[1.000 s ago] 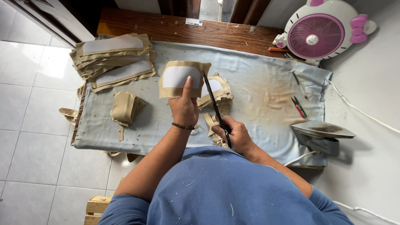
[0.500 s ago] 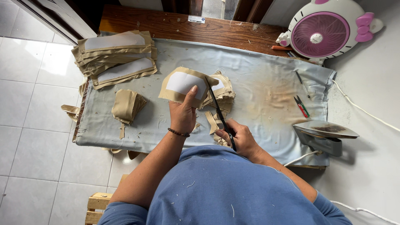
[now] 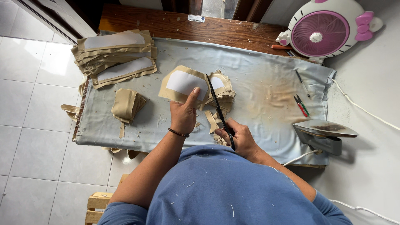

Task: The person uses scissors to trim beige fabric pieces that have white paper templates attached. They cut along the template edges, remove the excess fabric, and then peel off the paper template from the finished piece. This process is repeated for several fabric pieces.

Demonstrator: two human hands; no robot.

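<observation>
My left hand (image 3: 183, 113) holds up a tan fabric piece (image 3: 182, 83) with a white patch on it, thumb on its lower right edge. My right hand (image 3: 238, 137) grips long black scissors (image 3: 218, 109), whose blades run along the right edge of that piece. Just behind the blades lies a small heap of similar cut pieces (image 3: 223, 89). All of this is over a grey padded ironing table (image 3: 266, 75).
A stack of tan pieces with white patches (image 3: 116, 56) sits at the table's far left, a folded tan scrap (image 3: 127, 104) nearer. An iron (image 3: 323, 132) stands at the right edge, small snips (image 3: 302, 106) beside it. A pink fan (image 3: 321, 29) stands behind.
My left hand has lowered the tan piece toward the table and turned it flatter. The scissors have stayed along its right edge.
</observation>
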